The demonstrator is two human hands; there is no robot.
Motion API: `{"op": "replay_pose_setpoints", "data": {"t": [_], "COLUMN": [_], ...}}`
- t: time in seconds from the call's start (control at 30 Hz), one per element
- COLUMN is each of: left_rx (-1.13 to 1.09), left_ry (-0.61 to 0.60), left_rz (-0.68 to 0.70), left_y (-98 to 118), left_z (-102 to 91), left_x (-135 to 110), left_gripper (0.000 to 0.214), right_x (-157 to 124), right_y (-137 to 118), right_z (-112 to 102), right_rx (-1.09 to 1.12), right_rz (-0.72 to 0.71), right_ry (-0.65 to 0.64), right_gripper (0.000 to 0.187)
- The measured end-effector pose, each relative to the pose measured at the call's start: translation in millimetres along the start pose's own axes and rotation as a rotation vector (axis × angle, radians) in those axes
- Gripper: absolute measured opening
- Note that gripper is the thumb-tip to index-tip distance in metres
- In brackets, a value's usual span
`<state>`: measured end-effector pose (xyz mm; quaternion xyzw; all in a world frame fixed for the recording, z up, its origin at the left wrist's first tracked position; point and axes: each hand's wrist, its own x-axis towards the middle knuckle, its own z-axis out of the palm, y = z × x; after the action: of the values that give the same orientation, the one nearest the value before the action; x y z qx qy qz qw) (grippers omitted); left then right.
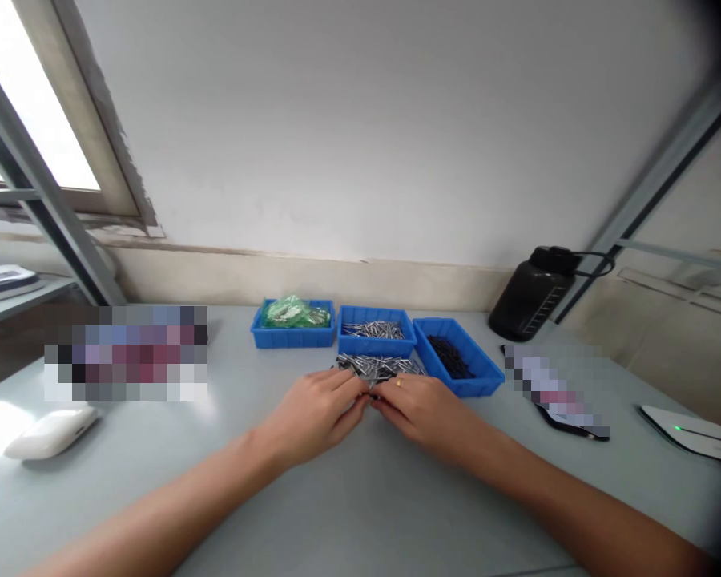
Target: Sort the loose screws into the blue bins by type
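Observation:
My left hand and my right hand meet over the table, fingers pinched with the tips close together. Whatever small piece they hold is too hidden by the fingers to name. Just beyond the fingertips lies a heap of thin silvery metal pins, with some dark bits among them. Behind it stands a blue bin holding more silvery pins. To its right, a slanted blue bin contains small black parts. A third blue bin, on the left, has a green plastic bag in it.
At the back right a dark bottle with a loop strap stands by the wall. A phone, partly blurred, and a white device with a green light lie on the right. A white case and a pixelated object are on the left.

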<state>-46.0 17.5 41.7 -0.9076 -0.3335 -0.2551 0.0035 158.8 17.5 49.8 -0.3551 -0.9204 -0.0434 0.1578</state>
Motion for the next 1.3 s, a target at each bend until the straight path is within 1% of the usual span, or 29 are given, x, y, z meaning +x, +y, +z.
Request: {"op": "replay_pose_setpoints", "data": {"t": [0.13, 0.27, 0.37, 0.47, 0.53, 0.63, 0.73, 0.87, 1.0, 1.1, 1.23, 1.3], "left_rx": [-0.134, -0.213, -0.258, -0.261, -0.237, -0.202, -0.183, -0.156, -0.113, -0.072, -0.066, -0.052], "left_ry": [0.017, 0.015, 0.016, -0.005, -0.013, 0.006, 0.02, 0.041, 0.065, 0.059, 0.073, 0.061], "left_rz": [-0.015, -0.042, -0.128, -0.231, -0.259, -0.213, -0.138, -0.094, -0.114, -0.138, -0.13, -0.125], "left_y": [3.2, 4.9, 4.8, 5.0, 5.5, 5.3, 3.0, -0.3, -2.0, -3.4, -5.6, -6.4], "left_z": [0.1, 0.0, -0.5, -1.5, -2.2, -1.7, 0.6, 2.2, 1.5, 1.8, 2.7, 2.9], "left_x": [-1.5, -2.1, -1.9, -0.9, -0.1, 0.5, -0.2, -0.9, -0.2, 0.0, -0.3, -0.2], "left_gripper": [0.015, 0.013, 0.012, 0.009, 0.006, 0.003, 0.009, 0.015, 0.016, 0.016, 0.02, 0.021], "right_x": [0.3, -0.1, -1.3, -2.5, -2.8, -2.2, -1.1, -0.5, -0.7, -0.8, -0.8, -0.7], "right_y": [1.5, 2.7, 2.8, 2.3, 2.1, 2.5, 4.1, 5.1, 3.6, 2.8, 3.1, 3.2], "right_z": [2.6, 3.5, 1.3, -2.7, -4.4, -3.5, -1.2, -2.4, -6.3, -7.5, -8.1, -8.5], "right_rx": [0.027, 0.035, 0.065, 0.107, 0.128, 0.133, 0.118, 0.076, 0.06, 0.062, 0.069, 0.097], "right_rz": [-0.031, -0.064, -0.06, -0.056, -0.055, -0.076, -0.091, -0.061, 0.001, 0.059, 0.094, 0.1], "right_ry": [0.045, 0.077, 0.099, 0.169, 0.212, 0.229, 0.209, 0.178, 0.155, 0.133, 0.095, 0.097], "right_gripper": [0.022, 0.027, 0.025, 0.021, 0.02, 0.018, 0.018, 0.019, 0.019, 0.017, 0.015, 0.013]}}
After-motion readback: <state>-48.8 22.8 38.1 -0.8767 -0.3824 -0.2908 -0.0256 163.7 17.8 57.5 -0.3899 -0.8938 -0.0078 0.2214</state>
